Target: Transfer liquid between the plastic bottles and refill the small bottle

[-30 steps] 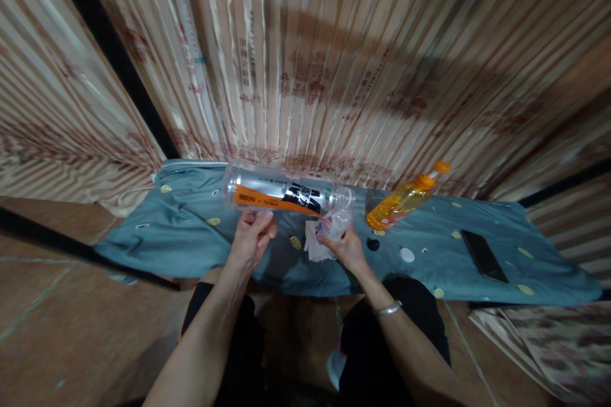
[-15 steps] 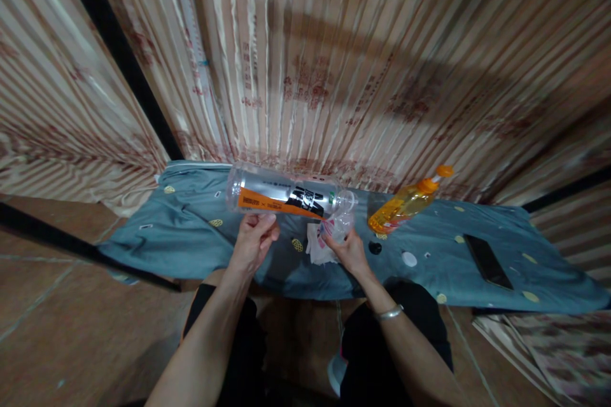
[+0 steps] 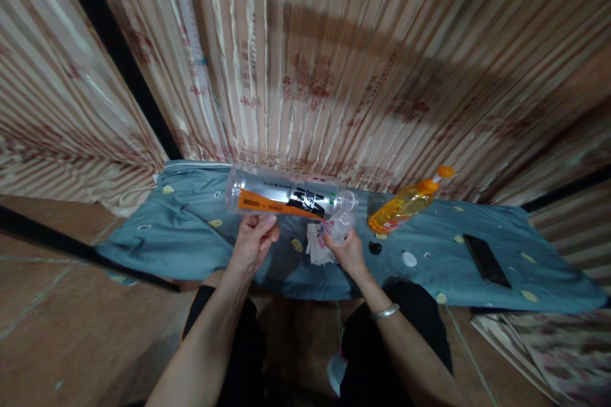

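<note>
My left hand (image 3: 252, 243) grips a large clear plastic bottle (image 3: 281, 196) with an orange, silver and black label, held on its side above the table. Its open mouth points right, toward a small clear plastic cup (image 3: 342, 226) that my right hand (image 3: 347, 252) holds just below it. A crumpled white tissue (image 3: 316, 247) lies under my right hand on the blue-grey cloth (image 3: 191, 235). I cannot see liquid flowing.
An orange-capped bottle of yellow liquid (image 3: 405, 201) stands tilted to the right. A black cap (image 3: 375, 247) and a white cap (image 3: 408, 259) lie nearby. A dark phone (image 3: 487, 259) rests further right. Striped curtains (image 3: 334, 63) hang behind; tiled floor (image 3: 71, 318) is at left.
The view shifted slightly. Both hands and the two containers stay nearly as they were, with the big bottle's mouth still at the cup.
</note>
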A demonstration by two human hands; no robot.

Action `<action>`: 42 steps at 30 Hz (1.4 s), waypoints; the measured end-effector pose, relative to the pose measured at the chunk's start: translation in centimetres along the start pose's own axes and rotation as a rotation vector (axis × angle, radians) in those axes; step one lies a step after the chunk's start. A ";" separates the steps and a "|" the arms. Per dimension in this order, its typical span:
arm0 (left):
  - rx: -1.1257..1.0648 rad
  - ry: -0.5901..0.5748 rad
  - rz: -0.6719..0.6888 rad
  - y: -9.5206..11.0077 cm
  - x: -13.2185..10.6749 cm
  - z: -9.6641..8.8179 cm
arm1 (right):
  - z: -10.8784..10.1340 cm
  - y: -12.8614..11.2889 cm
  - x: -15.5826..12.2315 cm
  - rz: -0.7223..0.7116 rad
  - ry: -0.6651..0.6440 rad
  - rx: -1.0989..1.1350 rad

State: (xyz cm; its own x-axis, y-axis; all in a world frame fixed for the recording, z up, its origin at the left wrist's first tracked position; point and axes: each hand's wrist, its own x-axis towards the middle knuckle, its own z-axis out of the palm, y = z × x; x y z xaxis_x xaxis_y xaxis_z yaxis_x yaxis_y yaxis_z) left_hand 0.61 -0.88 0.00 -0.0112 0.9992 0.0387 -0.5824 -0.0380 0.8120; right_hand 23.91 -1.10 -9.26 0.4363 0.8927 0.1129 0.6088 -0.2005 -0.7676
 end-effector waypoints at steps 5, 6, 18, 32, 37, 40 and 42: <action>-0.010 0.015 0.010 0.0 0.1 0.2 | 0.4 0.8 0.2 -0.027 0.018 0.044; -0.011 0.017 0.009 0.0 0.1 0.2 | 0.4 1.0 0.2 -0.030 0.020 0.051; -0.013 -0.003 0.019 0.0 0.1 0.0 | 0.5 1.4 0.2 -0.027 0.008 0.085; -0.012 -0.008 0.016 0.0 0.1 -0.1 | 0.3 1.0 0.0 -0.015 -0.006 0.148; -0.006 -0.012 0.015 0.0 0.0 -0.1 | 0.3 1.0 0.0 0.004 -0.021 0.144; -0.002 -0.017 0.017 -0.1 0.1 -0.2 | 0.4 0.9 0.0 0.010 -0.017 0.145; 0.002 -0.023 0.019 -0.1 0.1 -0.2 | 0.4 0.9 0.0 0.007 -0.018 0.149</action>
State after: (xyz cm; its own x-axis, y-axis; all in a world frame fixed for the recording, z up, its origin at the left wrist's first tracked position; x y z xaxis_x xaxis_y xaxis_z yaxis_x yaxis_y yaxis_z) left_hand 0.52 -0.80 -0.20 -0.0037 0.9977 0.0669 -0.5809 -0.0566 0.8120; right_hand 24.19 -1.09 -10.20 0.4274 0.8988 0.0974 0.4999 -0.1452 -0.8538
